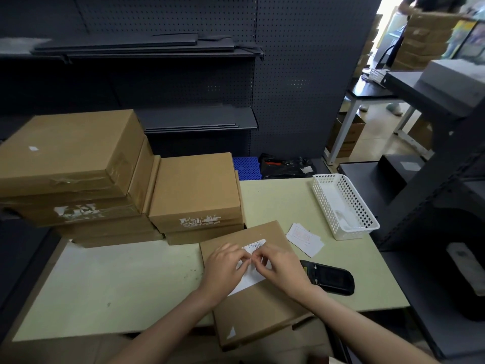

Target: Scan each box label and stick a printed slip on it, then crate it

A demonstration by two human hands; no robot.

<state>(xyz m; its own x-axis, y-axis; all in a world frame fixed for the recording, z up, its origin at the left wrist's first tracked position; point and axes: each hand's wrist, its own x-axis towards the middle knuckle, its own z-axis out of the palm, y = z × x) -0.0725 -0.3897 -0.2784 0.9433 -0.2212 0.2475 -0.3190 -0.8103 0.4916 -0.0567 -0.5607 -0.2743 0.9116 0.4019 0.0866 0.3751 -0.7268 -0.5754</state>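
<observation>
Both forearms reach over a flat brown box (262, 306) on the counter (118, 279), left hand (223, 266) and right hand (280, 266) pinching a printed slip (253, 248) between their fingertips, with a black scanner (330, 278) just right of the right hand.

A stockroom or packing area of a warehouse. Dark pegboard-backed metal shelving (168, 48) along the back wall, stacked brown cardboard boxes (78, 174) on a pale green surface (118, 282), a black handheld scanner (330, 278) lying beside loose printed slips (304, 239), and a white perforated basket (346, 206). Through the opening at far right, more cartons piled high (422, 40) and a person carrying one.
</observation>
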